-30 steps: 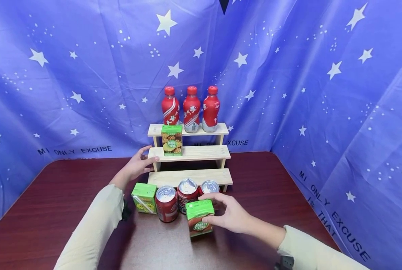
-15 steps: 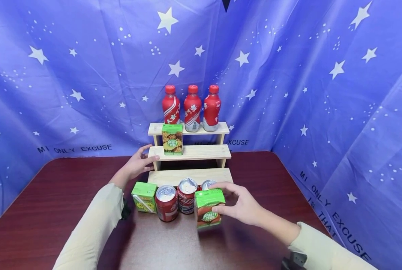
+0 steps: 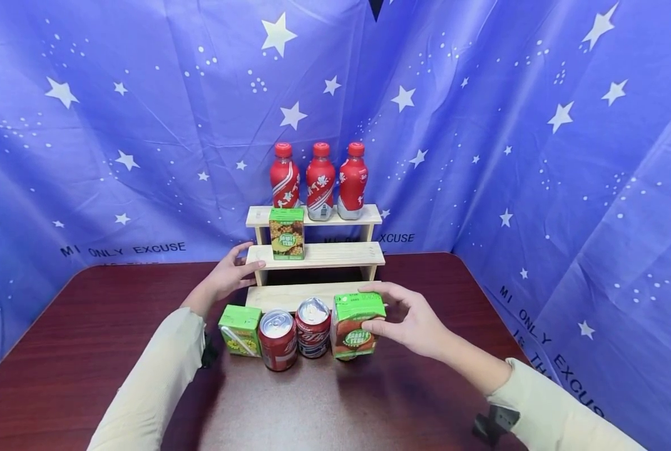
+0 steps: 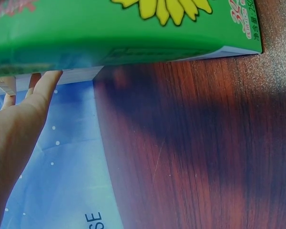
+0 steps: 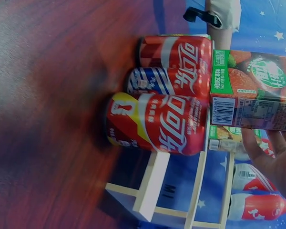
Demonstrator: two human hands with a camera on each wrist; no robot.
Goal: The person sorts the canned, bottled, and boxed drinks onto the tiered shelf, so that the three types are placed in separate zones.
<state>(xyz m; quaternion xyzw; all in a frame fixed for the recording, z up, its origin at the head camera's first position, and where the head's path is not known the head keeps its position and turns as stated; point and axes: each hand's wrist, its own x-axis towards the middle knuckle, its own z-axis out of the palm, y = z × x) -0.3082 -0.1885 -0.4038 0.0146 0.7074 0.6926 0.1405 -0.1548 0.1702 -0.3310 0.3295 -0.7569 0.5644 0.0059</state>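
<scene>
The right hand (image 3: 411, 319) grips a carton (image 3: 358, 326), thumb on the front face. In the head view this carton stands before the right end of the lowest board and covers nearly all of the right can (image 5: 157, 121); only a sliver of can appears beneath it. The right wrist view uncovers that can whole, with a yellow band on its side, and shows the carton off the table (image 3: 290, 407), its base about level with the can tops. Whether carton and can touch cannot be told. A barcode (image 5: 223, 111) shows only from there.

The left hand (image 3: 231, 272) holds the shelf (image 3: 343, 254) at the left end of the middle board, thumb at the front edge. The left wrist view hides part of its fingers behind the straw carton (image 4: 128, 36), whose yellow petals fill the top; the straw (image 3: 240, 338) itself shows only from the head.

The head view alone takes in all three bottles (image 3: 320, 185) on the top board; the right wrist view catches two. The upper carton (image 3: 287, 235) stands on the middle board, and the left can (image 3: 278, 341) and middle can (image 3: 313, 332) stand before the lowest.
</scene>
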